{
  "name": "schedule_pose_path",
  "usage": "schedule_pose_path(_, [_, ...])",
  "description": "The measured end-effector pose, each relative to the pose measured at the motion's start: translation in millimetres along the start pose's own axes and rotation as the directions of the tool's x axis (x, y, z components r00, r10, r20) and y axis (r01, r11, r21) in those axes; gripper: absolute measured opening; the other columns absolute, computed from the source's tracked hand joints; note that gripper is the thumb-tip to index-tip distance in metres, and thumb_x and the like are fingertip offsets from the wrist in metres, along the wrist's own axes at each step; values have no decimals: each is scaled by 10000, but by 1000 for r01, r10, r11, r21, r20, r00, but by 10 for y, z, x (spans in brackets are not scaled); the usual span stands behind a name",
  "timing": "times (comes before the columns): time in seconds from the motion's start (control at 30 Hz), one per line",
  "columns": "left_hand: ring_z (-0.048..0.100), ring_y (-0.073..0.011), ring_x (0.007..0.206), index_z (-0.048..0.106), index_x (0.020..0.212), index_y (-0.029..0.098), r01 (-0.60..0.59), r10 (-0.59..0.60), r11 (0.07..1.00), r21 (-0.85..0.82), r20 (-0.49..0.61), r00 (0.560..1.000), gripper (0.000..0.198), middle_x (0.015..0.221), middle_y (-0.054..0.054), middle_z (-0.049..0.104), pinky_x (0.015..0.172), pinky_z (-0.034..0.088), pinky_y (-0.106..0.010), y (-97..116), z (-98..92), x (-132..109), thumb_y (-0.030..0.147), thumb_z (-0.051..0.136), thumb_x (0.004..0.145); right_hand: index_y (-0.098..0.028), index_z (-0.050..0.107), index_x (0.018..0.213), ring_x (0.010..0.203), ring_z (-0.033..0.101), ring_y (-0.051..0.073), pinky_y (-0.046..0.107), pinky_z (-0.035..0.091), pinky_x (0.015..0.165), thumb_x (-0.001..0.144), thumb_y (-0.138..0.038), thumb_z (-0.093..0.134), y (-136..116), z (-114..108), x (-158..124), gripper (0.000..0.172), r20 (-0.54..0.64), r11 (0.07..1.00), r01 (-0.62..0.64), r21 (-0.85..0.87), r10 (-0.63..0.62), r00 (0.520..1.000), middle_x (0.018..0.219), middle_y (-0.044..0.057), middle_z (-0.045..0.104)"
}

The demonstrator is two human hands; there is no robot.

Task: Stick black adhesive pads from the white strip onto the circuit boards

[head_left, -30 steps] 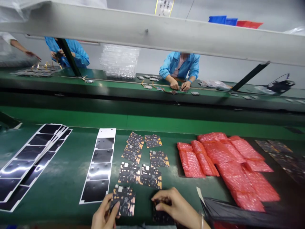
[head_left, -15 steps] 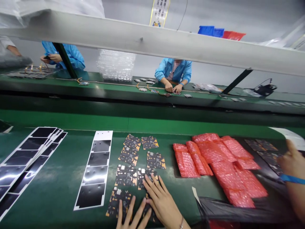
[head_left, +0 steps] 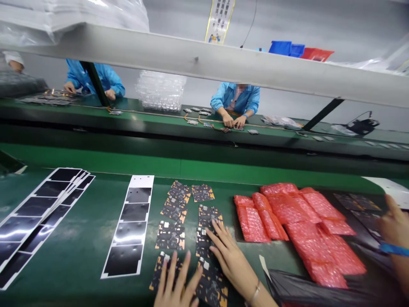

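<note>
Several black and gold circuit boards lie in two rough columns on the green table. My left hand (head_left: 177,281), fingers spread, rests over a board (head_left: 155,273) at the lower left, partly covering it. Flat on a board (head_left: 202,242) in the right column are the outstretched fingers of my right hand (head_left: 231,260), a bracelet on its wrist. Below that one, another board (head_left: 212,285) lies between my two hands. A further board (head_left: 170,236) sits just above my left fingertips. Neither hand grips anything.
A label sheet (head_left: 131,212) with black rectangles lies left of the boards, a stack of similar sheets (head_left: 35,209) farther left. Red bubble-wrap packs (head_left: 297,217) cover the right. A co-worker's hand (head_left: 394,226) is at a white sheet (head_left: 391,189). Co-workers sit behind the raised ledge (head_left: 172,121).
My right hand has slid a board rightward, away from its neighbour in the left column. My left hand has shifted slightly. The view has moved a little.
</note>
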State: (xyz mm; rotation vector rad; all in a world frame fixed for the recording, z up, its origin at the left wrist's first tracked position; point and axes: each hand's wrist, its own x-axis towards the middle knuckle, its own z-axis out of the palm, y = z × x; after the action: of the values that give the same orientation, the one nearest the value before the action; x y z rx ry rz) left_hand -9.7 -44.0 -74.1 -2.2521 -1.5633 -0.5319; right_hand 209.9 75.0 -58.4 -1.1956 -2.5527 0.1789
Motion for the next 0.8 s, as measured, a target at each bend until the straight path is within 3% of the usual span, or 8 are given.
schedule_pose_path(0.03, [164, -349, 1561, 399, 1567, 322, -34, 35, 999, -11, 45, 998, 605, 1618, -19, 400, 1266, 210, -554, -172, -42, 149, 276, 508, 973, -313, 358, 1593, 1503, 357, 318, 550, 470, 1152, 1061, -268, 470, 33, 8, 105, 546, 18, 1000, -6, -18, 6, 1000, 1656, 83, 320])
schedule_pose_path(0.13, [246, -270, 1548, 383, 1568, 258, 116, -89, 986, -117, 217, 972, 529, 1639, -25, 363, 1197, 375, -485, -718, 2, 675, 275, 418, 1040, -284, 446, 1552, 1485, 389, 360, 625, 434, 1156, 1047, -330, 523, 66, 13, 410, 513, 129, 998, 29, -51, -22, 991, 1624, 106, 394])
schedule_pose_path(0.23, [317, -251, 1520, 433, 1540, 234, 139, -86, 977, -163, 293, 952, 498, 1627, -55, 387, 1191, 384, -464, -1124, 280, 1136, 213, 366, 1048, -261, 545, 1485, 1468, 426, 347, 623, 398, 1183, 1067, -330, 475, 35, -18, 628, 430, 181, 998, 58, -41, -50, 982, 1572, 91, 487])
schedule_pose_path(0.33, [414, -255, 1469, 484, 1504, 321, 145, -71, 970, -193, 343, 936, 505, 1593, -28, 447, 1159, 411, -493, -1292, 555, 1375, 185, 395, 1026, -288, 503, 1515, 1520, 333, 334, 617, 369, 1196, 1080, -316, 428, 35, -24, 799, 442, 129, 999, -4, -53, 11, 992, 1638, 81, 384])
schedule_pose_path(0.43, [423, -334, 1451, 466, 1522, 282, 221, -149, 959, -178, 349, 925, 498, 1599, -90, 432, 1132, 403, -576, -1257, 664, 1424, 260, 447, 1024, -286, 392, 1581, 1548, 243, 362, 662, 337, 1182, 1076, -342, 445, 132, 21, 989, 510, 162, 987, -131, -98, 145, 976, 1683, 123, 255])
schedule_pose_path(0.57, [389, -367, 1457, 421, 1547, 224, 334, -274, 931, -147, 323, 906, 550, 1616, -159, 385, 1137, 378, -561, -1204, 557, 1355, 389, 488, 1026, -281, 347, 1600, 1542, 239, 391, 709, 318, 1161, 1082, -374, 420, 251, 50, 1069, 531, 221, 975, -173, -140, 200, 954, 1680, 132, 260])
schedule_pose_path(0.7, [417, -328, 1413, 468, 1487, 173, 469, -426, 880, -77, 311, 850, 558, 1549, -170, 443, 1131, 390, -484, -1532, 267, 1085, 505, 425, 1040, -243, 256, 1635, 1555, 197, 398, 682, 373, 1147, 1044, -544, 421, 18, 98, 568, 683, -34, 986, -88, -140, 84, 996, 1693, 162, 209])
schedule_pose_path(0.8, [569, -348, 1182, 547, 1322, 36, 644, -623, 763, 59, 332, 708, 570, 1271, -237, 588, 1005, 471, -500, -1937, 91, 768, 497, 554, 987, -141, 335, 1605, 1575, 128, 376, 632, 230, 1242, 994, -605, 462, -275, 243, 1, 777, -151, 968, 92, -235, -130, 980, 1657, 203, 297])
